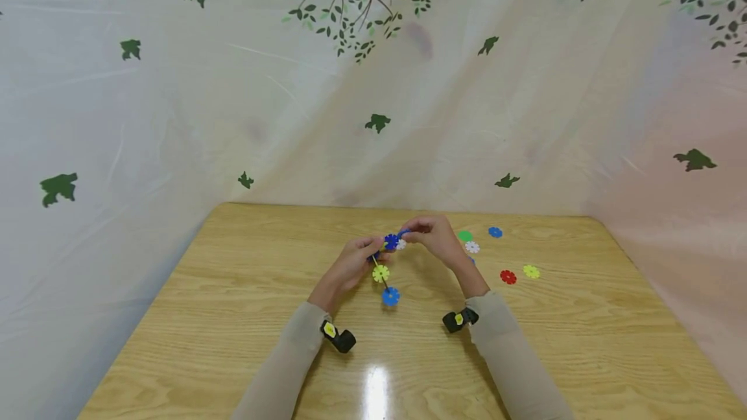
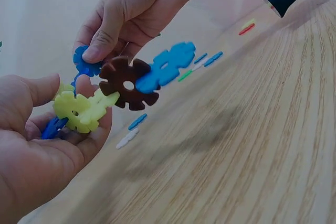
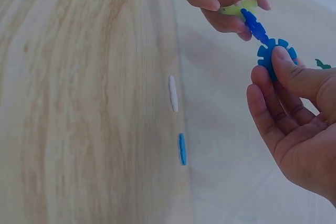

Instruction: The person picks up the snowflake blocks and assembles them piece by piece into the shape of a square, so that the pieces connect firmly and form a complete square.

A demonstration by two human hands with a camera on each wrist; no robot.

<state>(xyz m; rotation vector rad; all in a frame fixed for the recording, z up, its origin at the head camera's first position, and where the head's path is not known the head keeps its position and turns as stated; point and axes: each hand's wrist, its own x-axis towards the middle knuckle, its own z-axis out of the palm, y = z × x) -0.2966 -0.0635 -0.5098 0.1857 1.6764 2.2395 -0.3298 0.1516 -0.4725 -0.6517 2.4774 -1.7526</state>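
A chain of notched, flower-shaped plastic discs is held up between both hands over the table. My left hand (image 1: 352, 261) grips it around a yellow disc (image 2: 79, 111), with a dark blue disc (image 2: 54, 128) against the fingers. From there a brown disc (image 2: 128, 84) and light blue discs (image 2: 170, 66) extend toward the near side. My right hand (image 1: 434, 238) pinches a blue disc (image 3: 270, 56) between thumb and fingers. That disc meets a dark blue disc (image 3: 254, 26) at the chain's other end, edge to edge at the slots.
On the wooden table (image 1: 233, 316), loose discs lie flat to the right: green (image 1: 465, 236), white (image 1: 472, 247), blue (image 1: 495, 232), red (image 1: 508, 277) and yellow (image 1: 532, 271). Another white disc (image 2: 127, 138) lies beyond the hands. A printed cloth (image 1: 309, 148) hangs behind the table.
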